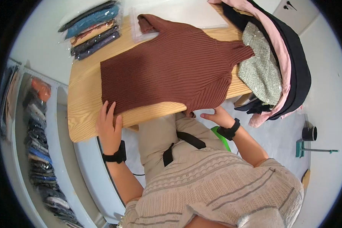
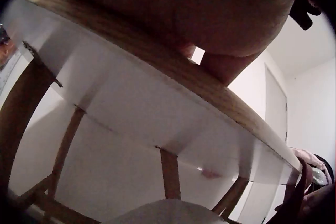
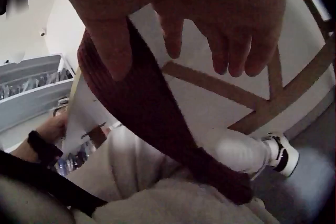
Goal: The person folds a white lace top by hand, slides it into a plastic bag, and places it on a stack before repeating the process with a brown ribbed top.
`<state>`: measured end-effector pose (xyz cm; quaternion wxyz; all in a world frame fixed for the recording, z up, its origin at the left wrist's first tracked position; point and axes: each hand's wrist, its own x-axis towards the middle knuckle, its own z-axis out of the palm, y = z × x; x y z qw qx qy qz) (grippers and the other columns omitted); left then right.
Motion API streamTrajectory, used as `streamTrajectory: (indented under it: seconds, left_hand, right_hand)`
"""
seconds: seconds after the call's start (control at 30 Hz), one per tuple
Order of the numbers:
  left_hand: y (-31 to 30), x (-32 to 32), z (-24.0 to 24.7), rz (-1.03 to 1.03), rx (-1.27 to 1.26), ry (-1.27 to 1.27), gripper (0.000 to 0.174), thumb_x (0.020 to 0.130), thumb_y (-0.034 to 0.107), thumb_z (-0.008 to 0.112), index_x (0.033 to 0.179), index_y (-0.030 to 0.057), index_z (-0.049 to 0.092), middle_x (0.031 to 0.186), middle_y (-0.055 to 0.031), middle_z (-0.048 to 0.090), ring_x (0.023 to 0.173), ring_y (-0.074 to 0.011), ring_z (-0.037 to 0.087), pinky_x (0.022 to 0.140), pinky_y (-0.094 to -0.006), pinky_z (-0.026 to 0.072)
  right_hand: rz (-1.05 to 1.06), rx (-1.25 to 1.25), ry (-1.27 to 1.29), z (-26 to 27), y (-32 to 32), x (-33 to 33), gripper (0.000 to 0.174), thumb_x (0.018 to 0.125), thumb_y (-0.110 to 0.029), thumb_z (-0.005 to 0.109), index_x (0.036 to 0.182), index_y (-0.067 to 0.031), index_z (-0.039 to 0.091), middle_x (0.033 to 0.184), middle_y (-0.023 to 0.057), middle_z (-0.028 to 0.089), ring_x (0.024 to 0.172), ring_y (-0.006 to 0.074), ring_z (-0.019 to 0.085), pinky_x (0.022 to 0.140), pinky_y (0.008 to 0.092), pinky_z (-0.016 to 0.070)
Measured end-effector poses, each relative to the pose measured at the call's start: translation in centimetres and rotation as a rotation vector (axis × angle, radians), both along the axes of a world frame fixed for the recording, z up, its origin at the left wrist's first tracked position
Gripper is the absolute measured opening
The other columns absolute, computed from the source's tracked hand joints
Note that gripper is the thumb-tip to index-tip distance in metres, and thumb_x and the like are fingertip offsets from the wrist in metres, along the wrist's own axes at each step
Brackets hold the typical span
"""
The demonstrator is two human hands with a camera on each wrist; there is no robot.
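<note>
A brown ribbed knit garment (image 1: 159, 68) lies spread on the wooden table (image 1: 83, 98), its high collar toward the right. One sleeve hangs over the front edge; in the right wrist view this sleeve (image 3: 142, 92) drapes down to the person's lap. The left hand (image 1: 109, 127) rests at the table edge, fingertips at the garment's lower hem corner. Beside the hanging sleeve, below the edge, the right hand (image 1: 218, 117) has its fingers extended; in the right wrist view its spread fingers (image 3: 173, 35) show, with the thumb over the sleeve.
Folded garments in clear bags (image 1: 93, 28) are stacked at the back left. A clear plastic sheet (image 1: 186, 13) lies behind the garment. On the right are a grey-green knit (image 1: 260, 64) and pink and black clothes (image 1: 285, 57). Shelves (image 1: 60, 152) of bagged items stand left.
</note>
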<state>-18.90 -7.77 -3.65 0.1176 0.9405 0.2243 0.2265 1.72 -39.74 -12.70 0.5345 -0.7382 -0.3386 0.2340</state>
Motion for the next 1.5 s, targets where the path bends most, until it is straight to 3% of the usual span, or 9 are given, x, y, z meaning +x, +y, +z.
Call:
streamTrajectory:
  seconds: [0.27,0.37,0.53,0.9,1.17,1.23,1.3,1.37,1.5]
  left_hand:
    - [1.0,-0.3,-0.7,-0.028,-0.025,-0.086,0.035,0.085,0.010,0.049,0.120,0.0081,0.054,0.129,-0.0111,0.049,0.117,-0.0305,0.045,0.098,-0.0406,0.0340]
    - [1.0,-0.3,-0.3,-0.031,-0.106,-0.145,0.030,0.085,0.006,0.050,0.115,0.0052,0.057,0.123,-0.0110,0.054,0.113,-0.0301,0.048,0.097,-0.0376,0.0359]
    - [1.5,0.0,0.1,-0.002,-0.134,-0.159,0.021,0.085,0.005,0.054,0.103,0.0020,0.062,0.114,-0.0108,0.060,0.106,-0.0295,0.052,0.094,-0.0358,0.0386]
    - [6.6,4.3,5.5,-0.024,-0.331,-0.093,0.019,0.088,0.010,0.052,0.100,-0.0018,0.060,0.090,-0.0157,0.063,0.085,-0.0282,0.059,0.078,-0.0338,0.0447]
    - [8.7,9.6,4.3,-0.046,-0.246,-0.009,0.021,0.085,0.010,0.057,0.103,-0.0007,0.058,0.095,-0.0151,0.061,0.085,-0.0262,0.058,0.076,-0.0321,0.0452]
    - [4.8,10.5,6.6,-0.224,-0.307,-0.161,0.023,0.084,0.009,0.058,0.105,0.0006,0.057,0.096,-0.0123,0.061,0.086,-0.0224,0.057,0.075,-0.0304,0.0453]
    - [0.8,11.5,7.1,-0.392,-0.671,0.063,0.023,0.085,0.009,0.057,0.107,0.0027,0.057,0.095,-0.0050,0.058,0.087,-0.0132,0.055,0.078,-0.0258,0.0440]
    - [-2.9,12.5,6.1,-0.663,-0.658,0.171,0.025,0.084,0.014,0.061,0.105,0.0016,0.058,0.095,-0.0070,0.058,0.085,-0.0152,0.055,0.075,-0.0260,0.0446]
    - [-7.2,15.3,4.0,-0.751,-0.699,0.244,0.027,0.084,0.016,0.061,0.105,-0.0008,0.057,0.095,-0.0103,0.057,0.084,-0.0163,0.055,0.074,-0.0273,0.0450]
  right_hand:
    - [0.235,-0.202,-0.007,4.8,-2.1,0.7,0.023,0.092,-0.011,0.047,0.110,0.0018,0.053,0.107,0.0078,0.059,0.100,0.0179,0.052,0.086,0.0300,0.0408]
    - [0.060,0.042,0.157,7.0,-3.2,-0.4,0.020,0.096,-0.014,0.041,0.102,0.0015,0.052,0.087,0.0003,0.050,0.086,0.0091,0.045,0.078,0.0245,0.0385]
    - [-0.171,0.302,0.464,9.7,-3.2,-1.2,0.019,0.095,-0.017,0.043,0.102,-0.0017,0.052,0.087,-0.0017,0.050,0.085,0.0074,0.045,0.077,0.0235,0.0380]
    - [-0.092,0.797,0.737,14.1,2.8,4.1,0.031,0.095,-0.018,0.040,0.117,0.0020,0.050,0.116,0.0098,0.056,0.104,0.0189,0.055,0.091,0.0321,0.0434]
    - [-0.350,0.620,0.886,10.8,5.7,6.3,0.025,0.095,-0.017,0.041,0.110,-0.0013,0.054,0.110,0.0087,0.059,0.100,0.0182,0.056,0.090,0.0316,0.0433]
    - [-0.334,0.627,0.854,9.4,5.7,6.5,0.023,0.095,-0.016,0.042,0.108,-0.0021,0.055,0.108,0.0077,0.060,0.099,0.0172,0.056,0.089,0.0308,0.0433]
    - [-0.346,0.608,0.822,9.7,5.7,6.0,0.018,0.094,-0.016,0.044,0.101,-0.0044,0.056,0.102,0.0042,0.060,0.095,0.0140,0.056,0.085,0.0285,0.0434]
    - [-0.335,0.561,0.806,10.0,5.5,6.1,0.018,0.094,-0.016,0.044,0.101,-0.0045,0.056,0.101,0.0037,0.060,0.094,0.0139,0.056,0.085,0.0282,0.0433]
    - [-0.172,0.372,0.778,11.3,4.1,7.3,0.017,0.095,-0.017,0.044,0.097,-0.0058,0.056,0.096,0.0005,0.059,0.089,0.0100,0.054,0.081,0.0265,0.0431]
